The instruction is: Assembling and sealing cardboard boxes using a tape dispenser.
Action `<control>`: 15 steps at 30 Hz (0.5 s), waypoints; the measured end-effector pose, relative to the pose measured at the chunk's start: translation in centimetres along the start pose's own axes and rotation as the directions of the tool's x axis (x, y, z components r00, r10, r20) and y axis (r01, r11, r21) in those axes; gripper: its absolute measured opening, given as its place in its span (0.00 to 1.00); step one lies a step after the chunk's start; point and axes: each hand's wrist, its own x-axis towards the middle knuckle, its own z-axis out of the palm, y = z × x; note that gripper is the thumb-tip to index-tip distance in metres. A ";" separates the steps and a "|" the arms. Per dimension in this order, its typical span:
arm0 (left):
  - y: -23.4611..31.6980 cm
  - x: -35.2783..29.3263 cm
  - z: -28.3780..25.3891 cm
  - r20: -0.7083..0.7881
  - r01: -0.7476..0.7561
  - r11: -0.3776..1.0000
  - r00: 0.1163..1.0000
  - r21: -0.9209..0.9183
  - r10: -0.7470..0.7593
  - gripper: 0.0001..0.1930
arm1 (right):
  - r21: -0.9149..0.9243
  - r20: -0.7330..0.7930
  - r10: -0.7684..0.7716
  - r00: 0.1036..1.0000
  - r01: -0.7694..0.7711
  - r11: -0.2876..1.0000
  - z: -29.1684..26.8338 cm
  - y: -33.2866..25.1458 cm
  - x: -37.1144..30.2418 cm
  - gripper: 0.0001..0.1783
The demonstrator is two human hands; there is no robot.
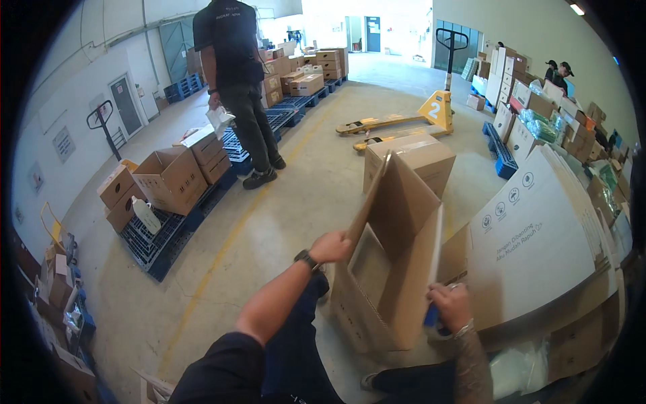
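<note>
At the left side, a dark lattice pallet (153,257) of moulded grid construction bears rectangular brown cartons. An open-topped carton (173,192) stands on it; a white jug (146,216), apparently plastic, stands at the near corner. Farther right, a standing person (227,74) in dark clothing holds a white item (219,122).

At centre near, the left hand (331,247), wearing a dark wristwatch (306,258), is closed on the upper left edge of the open carton (404,276). This carton is brown corrugated board, deep and box-shaped, with smooth inner walls and a ribbed cut edge; it is located between the two hands, in front of the person's legs. Directly beyond it is a closed carton (424,158) with a flat top. Beyond that, a yellow pallet jack (434,114) presents two long forks.

The right hand (451,306) has curled fingers at the carton's right wall. A blue object (431,316) is beside it, partly hidden; whether the hand grips it cannot be determined. At the right, large flat white board sheets (531,236) lean in a stack.
</note>
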 end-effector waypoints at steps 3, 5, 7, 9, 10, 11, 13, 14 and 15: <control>-0.3 -10.2 -2.2 -0.047 0.131 0.991 0.990 0.011 -0.130 0.20 | -0.077 0.004 0.019 1.000 -0.018 0.997 -1.1 4.2 1.0 0.06; 0.7 -16.9 -2.9 0.011 0.136 0.991 0.991 0.010 -0.136 0.22 | -0.106 -0.008 0.038 0.999 -0.039 0.994 -1.3 6.0 1.7 0.06; 2.4 -22.1 -3.3 0.157 0.106 0.993 0.983 -0.045 -0.097 0.25 | -0.112 -0.029 0.072 0.997 -0.075 0.991 -1.0 6.8 2.0 0.07; 4.7 -24.7 -3.1 0.436 0.215 0.971 0.867 0.108 -0.241 0.31 | -0.079 0.038 0.015 0.999 -0.012 0.997 -0.4 6.6 2.1 0.09; 6.6 -25.6 -2.1 0.098 -0.023 0.988 0.995 0.155 0.008 0.41 | -0.093 0.051 -0.039 0.998 0.043 0.995 0.0 6.3 2.2 0.09; 7.9 -25.1 -1.6 -0.013 -0.221 0.960 0.974 0.171 0.226 0.44 | -0.097 0.066 -0.112 0.991 0.118 0.988 0.3 5.9 2.1 0.10; 11.4 -23.1 1.7 0.010 -0.473 0.864 0.878 0.172 0.478 0.47 | -0.072 0.097 -0.073 0.993 0.080 0.994 0.5 5.2 2.1 0.12; 12.9 -21.8 3.6 0.135 -0.545 0.824 0.838 0.152 0.529 0.47 | -0.068 0.115 -0.068 0.991 0.077 0.995 0.4 5.0 2.1 0.13; 13.9 -20.0 5.3 0.433 -0.520 0.852 0.783 0.065 0.446 0.43 | -0.063 0.122 -0.073 0.990 0.081 0.995 0.1 4.8 1.8 0.13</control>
